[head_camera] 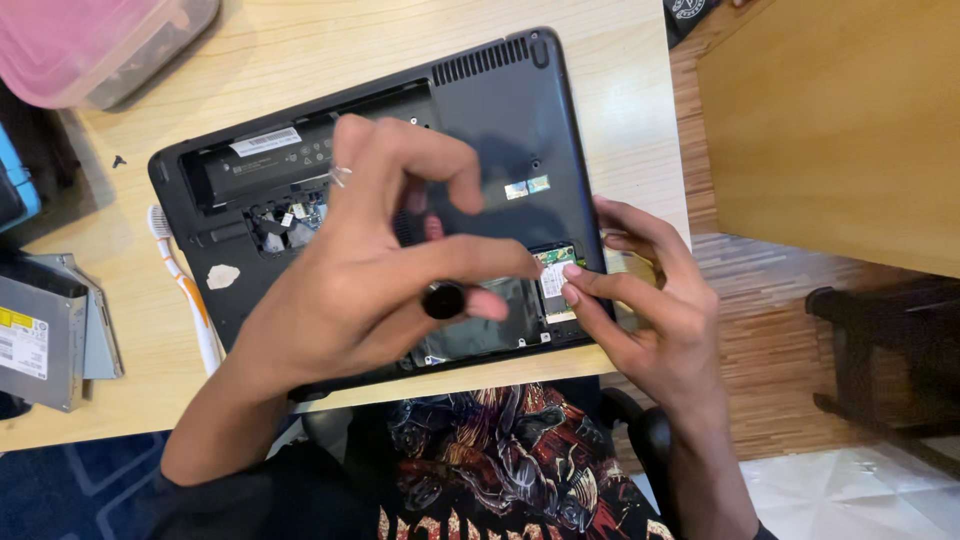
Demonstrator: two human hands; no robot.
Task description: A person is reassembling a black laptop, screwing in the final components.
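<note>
An upturned black laptop (500, 110) lies across a light wooden table (620, 110), its base filling the centre of the frame, with the battery bay open toward the upper left and a service bay open toward the lower right. The left hand (370, 270) is closed on a screwdriver (443, 299), whose black round handle end faces the camera at frame centre; the shaft runs away from the viewer, down toward the laptop base, so its long axis is nearly along the line of sight and the tip is hidden. The right hand (650, 300) holds nothing: its fingertips (572, 272) are drawn close together and rest on a small green circuit card (556, 275) seated at the right edge of the open bay. The card lies just to the right of the screwdriver handle, and the right hand is nearer to it. A white and orange toothbrush (185, 290) lies beside the laptop at left; a silver optical drive (40, 335) sits at the left edge, and a pink-lidded container (100, 40) at upper left.
</note>
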